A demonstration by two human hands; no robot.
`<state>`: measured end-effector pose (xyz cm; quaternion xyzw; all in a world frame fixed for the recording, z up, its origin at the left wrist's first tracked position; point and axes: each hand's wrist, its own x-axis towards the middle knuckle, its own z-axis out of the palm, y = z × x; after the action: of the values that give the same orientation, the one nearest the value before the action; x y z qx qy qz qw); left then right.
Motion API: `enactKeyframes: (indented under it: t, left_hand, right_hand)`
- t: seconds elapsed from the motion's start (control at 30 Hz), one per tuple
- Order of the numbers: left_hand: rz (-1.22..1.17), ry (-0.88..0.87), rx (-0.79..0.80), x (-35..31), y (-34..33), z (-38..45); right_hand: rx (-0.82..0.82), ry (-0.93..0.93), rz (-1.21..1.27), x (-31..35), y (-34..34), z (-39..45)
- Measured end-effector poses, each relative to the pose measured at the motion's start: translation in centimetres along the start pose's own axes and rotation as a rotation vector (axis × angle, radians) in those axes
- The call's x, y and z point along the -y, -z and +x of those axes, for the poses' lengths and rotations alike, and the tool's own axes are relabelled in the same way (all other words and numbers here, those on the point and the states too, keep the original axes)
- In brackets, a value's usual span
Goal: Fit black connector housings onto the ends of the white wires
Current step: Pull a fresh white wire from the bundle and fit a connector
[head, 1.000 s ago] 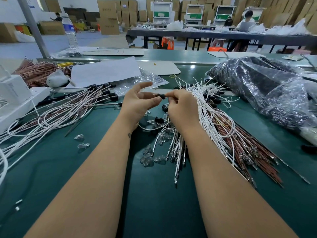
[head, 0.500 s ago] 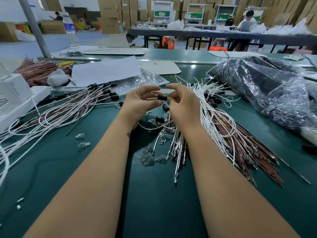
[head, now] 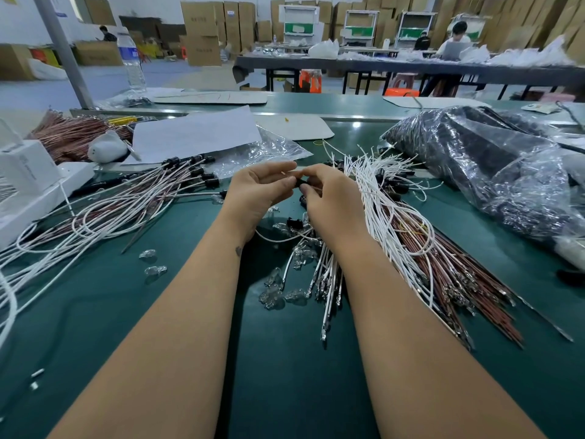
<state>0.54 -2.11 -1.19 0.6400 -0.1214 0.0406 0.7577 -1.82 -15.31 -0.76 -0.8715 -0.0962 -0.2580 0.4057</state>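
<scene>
Head view: black connector housing (head: 300,184), small, dark, mostly hidden, sits between both hands above the green table (head: 95,312), mid-frame. Right hand (head: 332,202) has fingers curled round it, pinching it from the right. Left hand (head: 258,191) meets it from the left with thumb and fingertips closed at the same spot; looks like it pinches a white wire (head: 278,239) end going into the housing, but the contact is too small to be sure. That wire loops down under the wrists.

Right of the hands: loose bundle of white wires (head: 380,198) fanned out, lying over brown wires (head: 474,280) with metal terminals at their near ends. A few spare black housings (head: 392,188) lie among the white strands. Clear plastic caps (head: 275,294) scattered just below the hands.

Left: finished wires (head: 133,201) with black housings on their far ends, piled in loops. White box (head: 25,172) at far left edge, paper sheet (head: 193,134) behind. Large plastic bag (head: 490,166) of dark parts at right. Water bottle (head: 131,58) at the back left.
</scene>
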Motion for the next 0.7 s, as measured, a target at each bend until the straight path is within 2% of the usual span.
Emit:
enactKeyframes:
  t: [0.13, 0.23, 0.3, 0.4, 0.47, 0.53, 0.57, 0.63, 0.7]
  left_hand:
    - [0.093, -0.064, -0.07, -0.1, -0.4, -0.1]
    - [0.079, -0.119, -0.197, -0.4, -0.7, -0.1]
    - [0.046, -0.166, -0.352, -0.6, -0.3, 0.1]
    - [0.013, -0.165, -0.711, -0.8, 1.6, 0.7]
    - [0.172, -0.116, -0.824, -0.8, 2.9, 0.9]
    - [0.622, -0.143, -0.821, -0.6, 3.3, 0.7]
    - [0.809, -0.227, -0.784, -0.4, 3.1, 0.6]
    - [1.007, -0.454, -0.647, -0.6, 2.0, 0.2]
    - [1.08, -0.617, -0.426, -0.7, 0.7, 0.1]
  right_hand:
    - [0.02, 0.026, -0.156, -0.1, -0.1, 0.1]
    - [-0.032, 0.054, -0.354, -0.2, -0.2, 0.2]
    - [-0.111, 0.038, -0.502, -0.4, -0.1, 0.2]
    - [-0.263, -0.102, -0.57, -0.8, 0.8, 0.2]
    - [-0.293, -0.206, -0.516, -1.1, 1.3, 0.4]
    - [-0.258, -0.202, -0.477, -1.2, 1.2, 0.4]
    - [-0.233, -0.163, -0.468, -1.1, 1.1, 0.3]
    - [-0.175, -0.061, -0.46, -0.8, 0.7, 0.2]
    - [-0.124, 0.019, -0.435, -0.4, 0.4, 0.1]
